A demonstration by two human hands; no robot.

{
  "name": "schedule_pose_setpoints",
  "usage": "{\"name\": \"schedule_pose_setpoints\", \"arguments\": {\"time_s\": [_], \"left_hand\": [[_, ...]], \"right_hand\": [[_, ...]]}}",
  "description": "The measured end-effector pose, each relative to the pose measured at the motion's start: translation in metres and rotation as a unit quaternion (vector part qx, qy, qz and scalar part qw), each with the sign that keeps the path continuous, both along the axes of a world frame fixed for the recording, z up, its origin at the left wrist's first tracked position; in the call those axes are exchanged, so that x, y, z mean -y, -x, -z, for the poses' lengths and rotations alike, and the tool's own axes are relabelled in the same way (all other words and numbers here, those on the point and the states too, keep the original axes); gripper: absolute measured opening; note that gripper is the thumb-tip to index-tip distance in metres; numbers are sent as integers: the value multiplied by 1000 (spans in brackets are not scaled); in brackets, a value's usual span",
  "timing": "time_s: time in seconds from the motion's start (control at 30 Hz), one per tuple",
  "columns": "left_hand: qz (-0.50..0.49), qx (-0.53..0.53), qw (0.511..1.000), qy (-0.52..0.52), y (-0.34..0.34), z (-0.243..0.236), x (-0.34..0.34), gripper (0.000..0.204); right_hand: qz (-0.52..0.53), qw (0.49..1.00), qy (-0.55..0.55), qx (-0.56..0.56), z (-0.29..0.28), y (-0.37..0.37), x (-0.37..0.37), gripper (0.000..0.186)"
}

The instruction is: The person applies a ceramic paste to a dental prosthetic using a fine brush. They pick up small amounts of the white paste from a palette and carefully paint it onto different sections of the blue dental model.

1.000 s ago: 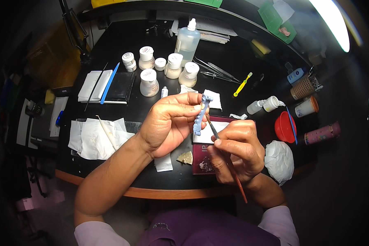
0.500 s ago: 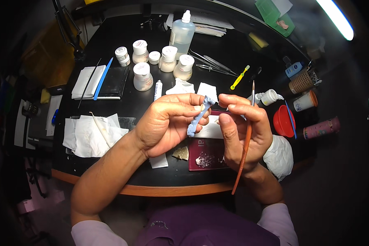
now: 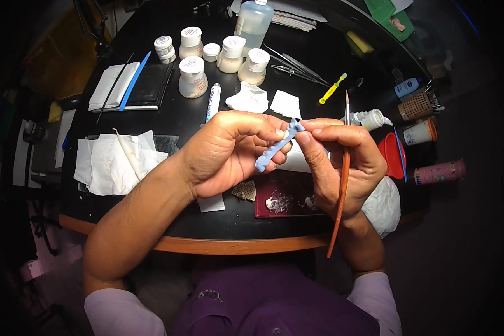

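A blue-grey, knobbly strip that looks like a dental mould (image 3: 275, 148) is held slantwise over the table. My left hand (image 3: 229, 148) is closed, pinching it between thumb and fingers; a small pale spot shows by the thumb tip. At the mould's upper end, the thumb and forefinger of my right hand (image 3: 347, 162) come together and appear to touch it. A fine brush with a reddish-brown wooden handle (image 3: 342, 196) is tucked across the fingers of that same hand, bristles up. Part of the mould is covered by my fingertips.
White-lidded jars (image 3: 193, 78) and a large clear bottle (image 3: 253, 25) stand at the back. Tweezers (image 3: 299, 67) lie right of them. A dark red pad (image 3: 263, 208) with white crumbs lies beneath my hands. Tissues (image 3: 109, 168) lie left; a red bowl (image 3: 392, 154) stands right.
My right thumb and forefinger, apart from the mould before, have closed in on its upper end. The view has shifted, so the table items sit higher in the picture.
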State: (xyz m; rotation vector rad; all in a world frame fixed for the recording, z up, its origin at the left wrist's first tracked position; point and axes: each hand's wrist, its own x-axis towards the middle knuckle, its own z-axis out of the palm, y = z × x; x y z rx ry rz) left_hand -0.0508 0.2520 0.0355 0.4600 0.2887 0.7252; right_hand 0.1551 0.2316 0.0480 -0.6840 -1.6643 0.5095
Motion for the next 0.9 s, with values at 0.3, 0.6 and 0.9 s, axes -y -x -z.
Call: {"name": "schedule_pose_setpoints", "arguments": {"time_s": [0.3, 0.6, 0.9], "left_hand": [[-19, -49, 998, -26, 3, -5, 1, 22], [-71, -143, 981, -106, -4, -4, 3, 12], [-69, -131, 982, -115, -2, 1, 0, 11]], "right_hand": [[8, 999, -44, 18, 2, 1, -3, 20], [25, 996, -81, 29, 3, -1, -3, 22], [31, 997, -67, 36, 1, -4, 3, 23]]}}
